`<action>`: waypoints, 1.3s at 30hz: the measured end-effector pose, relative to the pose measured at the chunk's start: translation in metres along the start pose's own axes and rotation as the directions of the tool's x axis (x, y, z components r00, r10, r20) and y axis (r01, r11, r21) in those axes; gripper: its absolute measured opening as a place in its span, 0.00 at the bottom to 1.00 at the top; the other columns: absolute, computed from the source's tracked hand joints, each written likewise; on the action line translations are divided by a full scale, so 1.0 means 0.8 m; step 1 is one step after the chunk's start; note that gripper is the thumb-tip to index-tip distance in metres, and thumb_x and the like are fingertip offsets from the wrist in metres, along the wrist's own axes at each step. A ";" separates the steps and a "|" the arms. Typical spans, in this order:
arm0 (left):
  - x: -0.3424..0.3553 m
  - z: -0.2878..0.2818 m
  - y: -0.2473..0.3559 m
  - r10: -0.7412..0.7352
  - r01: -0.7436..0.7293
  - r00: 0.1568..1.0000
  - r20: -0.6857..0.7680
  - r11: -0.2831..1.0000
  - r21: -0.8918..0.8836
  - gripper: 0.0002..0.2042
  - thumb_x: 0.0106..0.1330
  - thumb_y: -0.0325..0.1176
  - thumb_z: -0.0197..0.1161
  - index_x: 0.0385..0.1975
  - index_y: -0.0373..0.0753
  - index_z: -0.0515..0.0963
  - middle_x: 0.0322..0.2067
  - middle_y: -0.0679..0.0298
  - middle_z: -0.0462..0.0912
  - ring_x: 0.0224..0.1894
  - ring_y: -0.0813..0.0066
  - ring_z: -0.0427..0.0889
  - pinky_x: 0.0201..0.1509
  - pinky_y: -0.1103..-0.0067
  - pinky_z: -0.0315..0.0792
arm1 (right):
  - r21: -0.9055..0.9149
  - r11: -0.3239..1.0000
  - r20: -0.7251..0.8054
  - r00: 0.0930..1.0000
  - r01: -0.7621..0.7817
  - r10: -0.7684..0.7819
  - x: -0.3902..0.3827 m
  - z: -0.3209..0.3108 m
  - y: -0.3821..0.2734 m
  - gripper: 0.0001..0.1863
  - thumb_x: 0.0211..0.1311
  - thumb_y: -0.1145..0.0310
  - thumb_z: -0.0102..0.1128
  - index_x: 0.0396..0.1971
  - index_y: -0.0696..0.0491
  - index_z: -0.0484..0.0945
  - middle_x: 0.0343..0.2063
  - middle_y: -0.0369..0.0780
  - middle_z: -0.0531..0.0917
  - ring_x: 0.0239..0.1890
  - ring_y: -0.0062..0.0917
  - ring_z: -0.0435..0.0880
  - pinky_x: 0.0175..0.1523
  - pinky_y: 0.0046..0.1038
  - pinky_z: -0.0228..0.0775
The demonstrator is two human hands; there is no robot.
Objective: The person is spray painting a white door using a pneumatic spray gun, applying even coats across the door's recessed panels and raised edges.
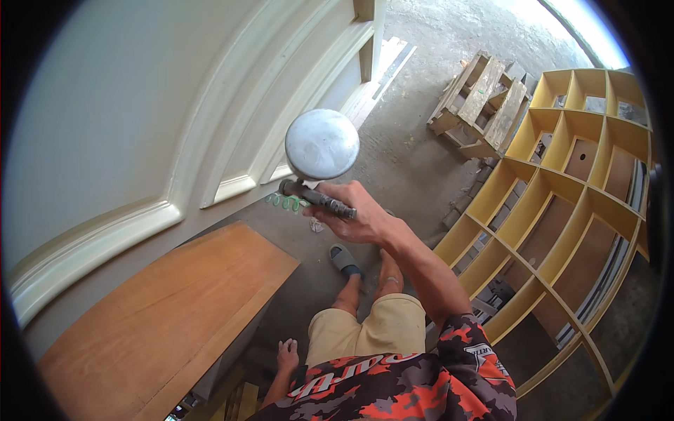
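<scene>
Right hand (361,216) clasped spray gun (321,156) | left hand (286,355) hung slack, below grip | moulded panel (105,105) left of grip | judged spraying step; next needed steady standoff

A tall yellow wooden shelf unit with open rectangular compartments (562,184) fills the right side; through one opening shows a brown panel with a small dark hole (576,168). Near its upper end, a rough slatted timber crate (481,91) sits on the grey concrete floor (390,144). At lower left lies a broad, smooth orange-brown wooden board (168,309).
</scene>
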State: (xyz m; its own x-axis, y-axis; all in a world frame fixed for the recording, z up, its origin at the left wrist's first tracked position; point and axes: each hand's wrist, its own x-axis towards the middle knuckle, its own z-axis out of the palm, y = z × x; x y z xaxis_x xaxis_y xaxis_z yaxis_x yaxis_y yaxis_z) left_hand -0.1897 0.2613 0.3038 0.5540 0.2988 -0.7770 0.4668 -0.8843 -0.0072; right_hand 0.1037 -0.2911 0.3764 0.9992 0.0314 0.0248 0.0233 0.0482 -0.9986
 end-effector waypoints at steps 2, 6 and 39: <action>0.000 -0.002 0.002 -0.003 0.003 1.000 0.000 1.000 0.007 0.29 0.84 0.54 0.53 0.68 0.35 0.79 0.72 0.43 0.75 0.82 0.45 0.62 0.84 0.60 0.59 | -0.056 0.998 -0.026 1.000 -0.008 0.006 0.005 -0.008 0.009 0.08 0.72 0.69 0.72 0.42 0.58 0.85 0.24 0.45 0.86 0.26 0.32 0.85 0.35 0.37 0.76; 0.000 -0.005 0.007 -0.010 0.010 1.000 -0.002 1.000 0.017 0.29 0.84 0.54 0.54 0.68 0.34 0.79 0.72 0.43 0.76 0.82 0.44 0.62 0.84 0.60 0.60 | -0.133 0.983 -0.235 0.967 -0.129 0.095 0.022 -0.033 0.020 0.10 0.73 0.67 0.73 0.39 0.59 0.84 0.18 0.44 0.78 0.21 0.25 0.73 0.30 0.36 0.69; -0.003 -0.011 0.019 -0.027 0.027 1.000 -0.004 1.000 -0.010 0.28 0.84 0.52 0.55 0.67 0.33 0.80 0.71 0.43 0.76 0.81 0.42 0.63 0.83 0.59 0.60 | -0.210 0.970 -0.631 0.774 -0.120 -0.041 0.080 -0.132 0.033 0.15 0.76 0.61 0.71 0.40 0.60 0.87 0.16 0.35 0.77 0.22 0.15 0.72 0.27 0.30 0.65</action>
State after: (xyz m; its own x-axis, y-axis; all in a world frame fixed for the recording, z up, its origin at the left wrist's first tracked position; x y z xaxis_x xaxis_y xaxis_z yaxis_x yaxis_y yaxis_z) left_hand -0.1776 0.2504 0.3108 0.5444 0.3239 -0.7738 0.4884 -0.8724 -0.0216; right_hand 0.1716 -0.3932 0.3469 0.7934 -0.6080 0.0300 -0.0902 -0.1662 -0.9819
